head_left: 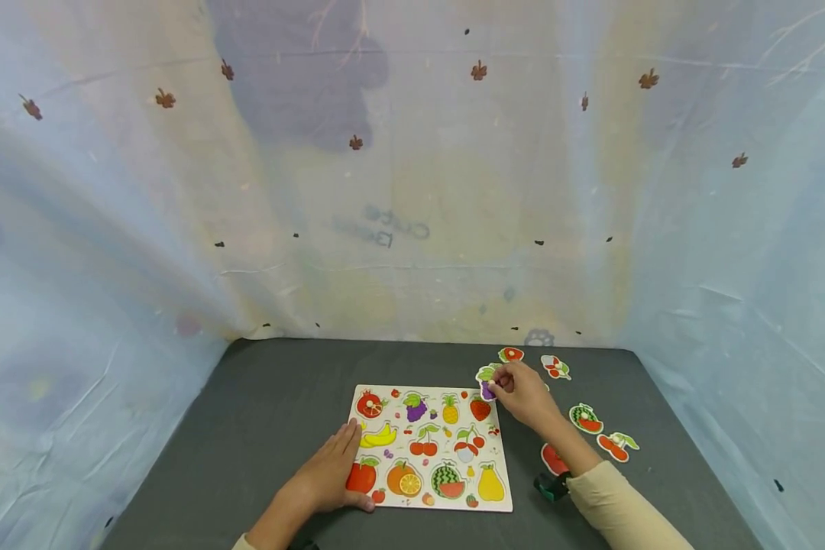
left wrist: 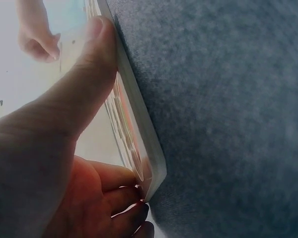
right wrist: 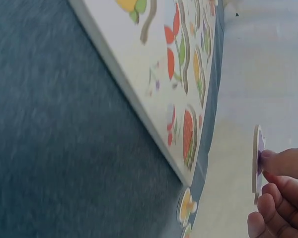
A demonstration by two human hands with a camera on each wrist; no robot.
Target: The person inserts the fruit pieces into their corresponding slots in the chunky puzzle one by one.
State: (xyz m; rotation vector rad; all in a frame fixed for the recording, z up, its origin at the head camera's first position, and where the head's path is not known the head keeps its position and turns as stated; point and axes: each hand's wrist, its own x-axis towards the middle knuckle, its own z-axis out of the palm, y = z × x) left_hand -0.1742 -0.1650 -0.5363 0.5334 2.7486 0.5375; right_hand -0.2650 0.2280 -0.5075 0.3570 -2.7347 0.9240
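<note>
Left hand (head_left: pixel 326 472) spreads along 2 board (head_left: pixel 438 467) edges; right hand (head_left: pixel 528 393) pinches grape piece (head_left: pixel 484 376) near far right corner.

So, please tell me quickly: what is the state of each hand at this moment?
Left hand: open, resting at the near-left corner of the fruit puzzle board.
Right hand: closed, pinching the grape puzzle piece.

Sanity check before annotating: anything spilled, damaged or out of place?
Nothing looks spilled or damaged. Loose fruit pieces, scattered at mixed angles right of the board, look untidy; the right hand pinches the grape piece.
</note>
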